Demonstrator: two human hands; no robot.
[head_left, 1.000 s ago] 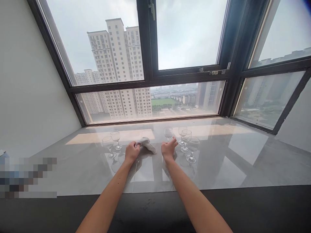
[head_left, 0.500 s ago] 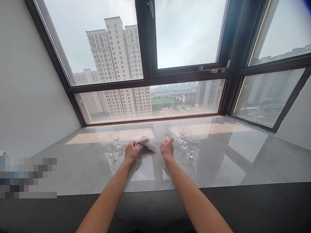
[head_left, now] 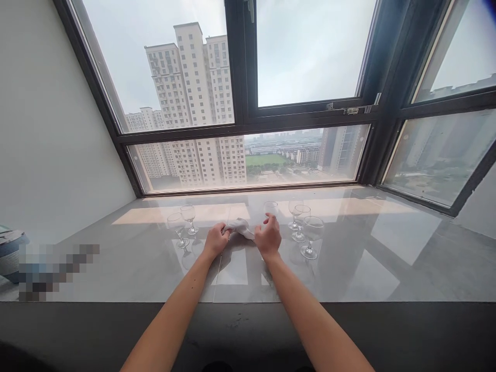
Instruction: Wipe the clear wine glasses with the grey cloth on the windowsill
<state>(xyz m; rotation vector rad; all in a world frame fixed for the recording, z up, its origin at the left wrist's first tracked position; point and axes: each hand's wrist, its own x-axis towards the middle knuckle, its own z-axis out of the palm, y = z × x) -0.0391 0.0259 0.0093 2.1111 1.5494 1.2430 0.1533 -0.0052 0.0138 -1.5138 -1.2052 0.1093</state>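
My left hand point(head_left: 217, 239) is closed around one end of a crumpled white cloth point(head_left: 239, 226), just above the glossy grey sill point(head_left: 147, 274). The cloth's other end reaches the side of my right hand point(head_left: 268, 235). That hand is curled, with a finger raised. Directly behind it shows the bowl of a stemmed glass point(head_left: 271, 207); its stem and foot are hidden, and I cannot tell whether the hand grips it. Two stemmed glasses, one nearer point(head_left: 176, 223) and one farther point(head_left: 188, 213), stand left of my hands. Three more, the nearest point(head_left: 313, 230) in front, stand to the right.
A dark-framed window point(head_left: 186, 133) rises behind the sill, with a metal stay point(head_left: 352, 110) at its lower right. White wall point(head_left: 77, 144) closes the left side. A grey-blue container point(head_left: 11, 256) sits at the far left, beside a blurred patch.
My right hand has come closer to the cloth and now covers more of the glass behind it. Its finger is raised higher. The view has shifted slightly, bringing the container in at the left.
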